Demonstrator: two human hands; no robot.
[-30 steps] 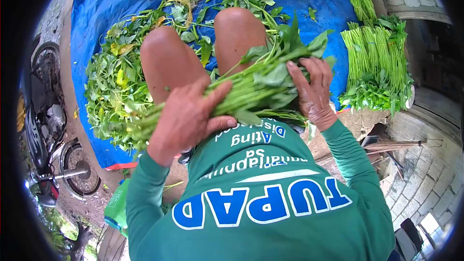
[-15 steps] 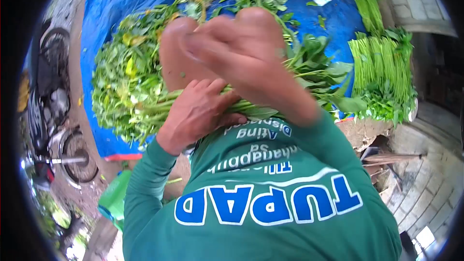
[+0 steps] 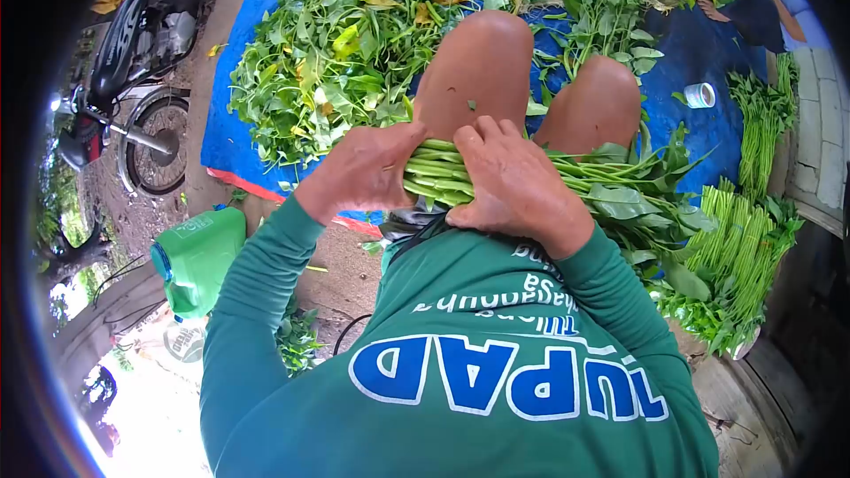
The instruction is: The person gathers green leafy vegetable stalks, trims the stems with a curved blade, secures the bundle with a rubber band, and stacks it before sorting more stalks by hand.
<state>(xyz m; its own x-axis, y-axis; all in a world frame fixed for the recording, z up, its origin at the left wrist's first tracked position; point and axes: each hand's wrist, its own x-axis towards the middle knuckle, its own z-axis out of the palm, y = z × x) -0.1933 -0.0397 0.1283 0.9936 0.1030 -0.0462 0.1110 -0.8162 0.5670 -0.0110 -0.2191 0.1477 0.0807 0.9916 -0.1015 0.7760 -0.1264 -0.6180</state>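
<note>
Now RH (image 3: 522, 179) is down on the stem bundle (image 3: 437, 173), vs. swung up ~0.5 s ago, so it's a 2-handed hold: LH (image 3: 361, 168) wrapped nr stem end, RH just beside, both closed round it. Elbows bent, wrists turned in. Leafy tops (image 3: 642, 190) R of grip; leaf pile (image 3: 323, 71) beyond, up-L; stacked bundles (image 3: 730, 252) far R.

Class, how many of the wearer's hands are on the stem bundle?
2: the left hand at the stem end of the bundle, the right hand nearer its leaves. Some fingers are hidden.
</note>
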